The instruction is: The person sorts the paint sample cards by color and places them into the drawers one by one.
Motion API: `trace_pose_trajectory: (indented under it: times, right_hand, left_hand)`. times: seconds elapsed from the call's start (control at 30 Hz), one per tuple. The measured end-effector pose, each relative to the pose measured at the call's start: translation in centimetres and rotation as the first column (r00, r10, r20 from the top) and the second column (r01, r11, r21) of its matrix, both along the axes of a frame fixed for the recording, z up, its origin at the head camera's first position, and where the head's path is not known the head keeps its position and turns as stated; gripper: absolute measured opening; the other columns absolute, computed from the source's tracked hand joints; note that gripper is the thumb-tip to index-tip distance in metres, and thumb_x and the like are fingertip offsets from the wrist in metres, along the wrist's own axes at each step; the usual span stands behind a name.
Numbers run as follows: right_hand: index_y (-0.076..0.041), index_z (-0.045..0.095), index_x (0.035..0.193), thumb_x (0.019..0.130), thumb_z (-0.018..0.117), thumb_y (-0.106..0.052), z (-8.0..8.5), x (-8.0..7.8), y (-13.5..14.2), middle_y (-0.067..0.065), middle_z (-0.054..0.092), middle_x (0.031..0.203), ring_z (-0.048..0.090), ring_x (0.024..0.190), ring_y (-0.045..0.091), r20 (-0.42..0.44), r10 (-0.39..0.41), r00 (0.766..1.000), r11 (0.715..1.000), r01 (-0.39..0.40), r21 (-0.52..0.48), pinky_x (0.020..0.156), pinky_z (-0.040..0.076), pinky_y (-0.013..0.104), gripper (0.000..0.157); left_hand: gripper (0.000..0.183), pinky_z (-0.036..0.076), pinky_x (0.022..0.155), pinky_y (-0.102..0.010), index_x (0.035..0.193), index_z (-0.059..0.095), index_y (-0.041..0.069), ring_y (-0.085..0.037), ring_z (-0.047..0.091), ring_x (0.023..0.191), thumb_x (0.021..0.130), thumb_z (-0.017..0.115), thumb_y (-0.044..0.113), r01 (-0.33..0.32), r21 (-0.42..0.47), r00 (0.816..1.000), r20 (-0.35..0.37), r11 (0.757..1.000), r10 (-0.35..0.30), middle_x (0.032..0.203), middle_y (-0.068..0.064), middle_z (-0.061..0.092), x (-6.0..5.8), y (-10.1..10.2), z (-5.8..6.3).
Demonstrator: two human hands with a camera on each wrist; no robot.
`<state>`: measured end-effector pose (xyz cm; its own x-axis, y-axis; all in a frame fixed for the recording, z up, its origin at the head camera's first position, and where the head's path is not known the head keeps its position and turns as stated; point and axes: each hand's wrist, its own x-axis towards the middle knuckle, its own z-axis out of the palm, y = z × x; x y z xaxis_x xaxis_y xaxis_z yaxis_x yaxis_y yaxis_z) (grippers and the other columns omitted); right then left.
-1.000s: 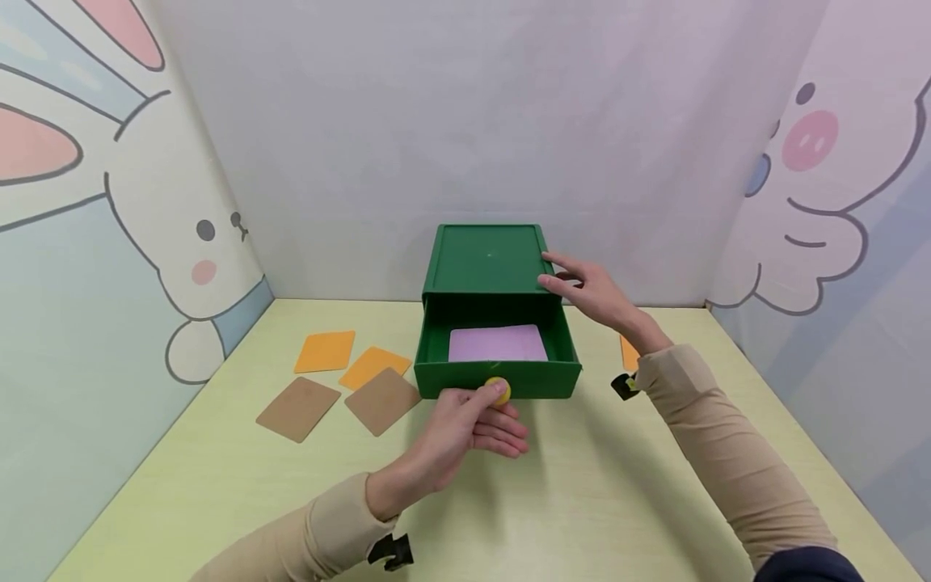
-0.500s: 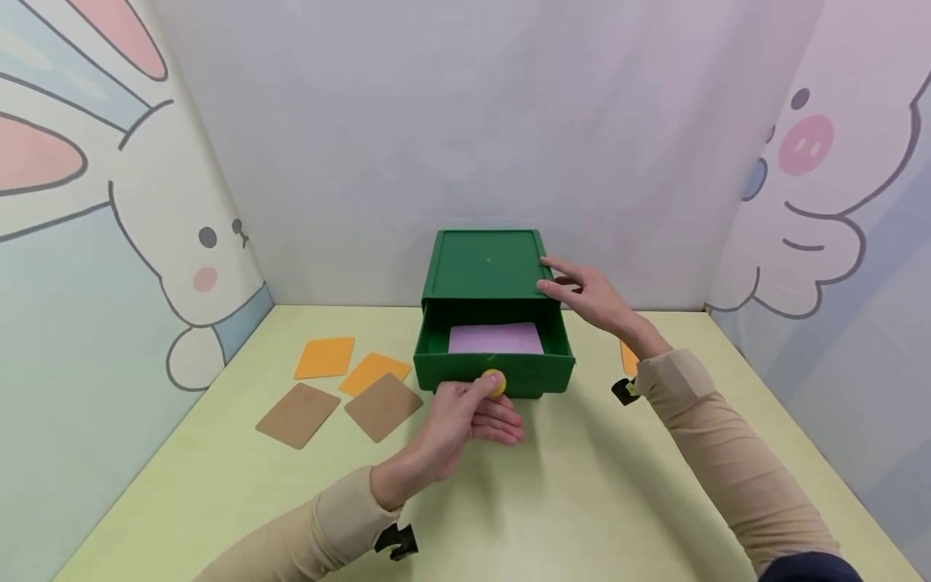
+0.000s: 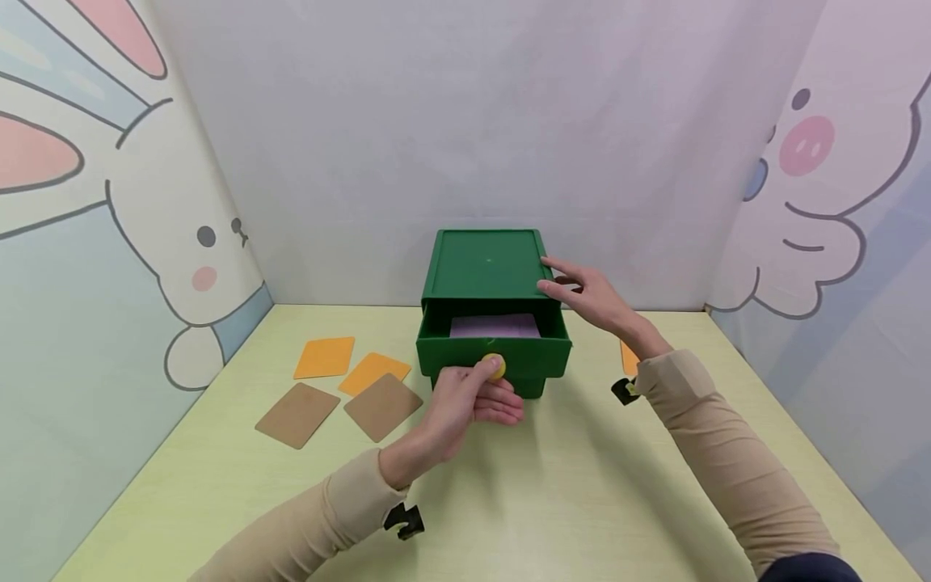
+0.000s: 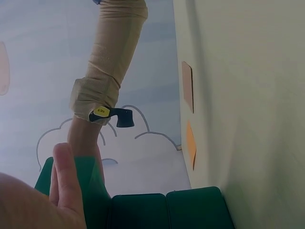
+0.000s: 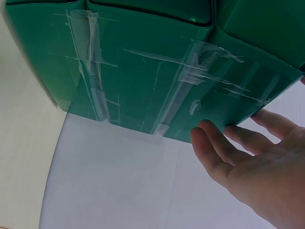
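Head view: from above and farthest back, looking forward and down over the surface (image 3: 582,501) to the green box (image 3: 489,263) near centre. Left-wrist view: close by the left hand (image 4: 35,202) at 7 o'clock, turned sideways with the surface at 3 o'clock, facing the right sleeve (image 4: 114,52), which the head view shares. Right-wrist view: near the green box's taped side, surface at 9 o'clock, sharing the right hand (image 5: 259,164) with the head view.

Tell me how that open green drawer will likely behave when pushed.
The drawer, straight-walled and plastic-looking, probably won't bend. Sitting partly inside its box, it should slide rather than tip. The purple card lying inside could shift.
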<state>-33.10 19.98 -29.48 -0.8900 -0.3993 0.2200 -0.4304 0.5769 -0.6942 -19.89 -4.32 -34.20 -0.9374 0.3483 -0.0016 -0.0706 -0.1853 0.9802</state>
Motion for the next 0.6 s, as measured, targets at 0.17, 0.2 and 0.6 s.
trace_pose_trajectory:
  times: [0.17, 0.2, 0.6]
  right_hand:
    - [-0.028, 0.033, 0.151, 0.097, 0.053, -0.044, -0.1, -0.1, -0.1, 0.012, 0.038, 0.153, 0.048, 0.131, 0.036, -0.004, -0.011, 1.0, 1.0, 0.011, -0.006, 0.097, 0.049, 0.052, 0.059]
    - [-0.028, 0.033, 0.151, 0.097, 0.053, -0.044, -0.1, -0.1, -0.1, 0.011, 0.038, 0.153, 0.048, 0.131, 0.035, -0.006, -0.012, 1.0, 1.0, 0.012, -0.006, 0.096, 0.049, 0.053, 0.059]
    - [-0.027, 0.034, 0.151, 0.097, 0.053, -0.045, 0.0, -0.1, -0.2, 0.011, 0.038, 0.154, 0.048, 0.131, 0.034, -0.004, -0.016, 1.0, 1.0, 0.016, -0.008, 0.097, 0.048, 0.053, 0.06]
  left_hand:
    - [0.056, 0.06, 0.075, -0.042, 0.094, 0.063, -0.014, -0.023, 0.074, 0.07, 0.095, 0.057, 0.042, -0.015, 0.009, 1.0, 0.008, 1.0, 0.015, 0.079, -0.013, 0.074, -0.8, 0.2, 0.1]
    - [0.055, 0.06, 0.075, -0.041, 0.094, 0.063, -0.014, -0.024, 0.074, 0.07, 0.095, 0.057, 0.042, -0.019, 0.007, 1.0, 0.009, 1.0, 0.019, 0.079, -0.013, 0.074, -1.0, 0.2, 0.1]
    - [0.053, 0.06, 0.076, -0.04, 0.094, 0.063, -0.012, -0.025, 0.074, 0.072, 0.095, 0.057, 0.041, -0.041, 0.022, 0.999, 0.018, 0.999, 0.041, 0.077, -0.01, 0.074, -2.6, 0.3, 0.1]
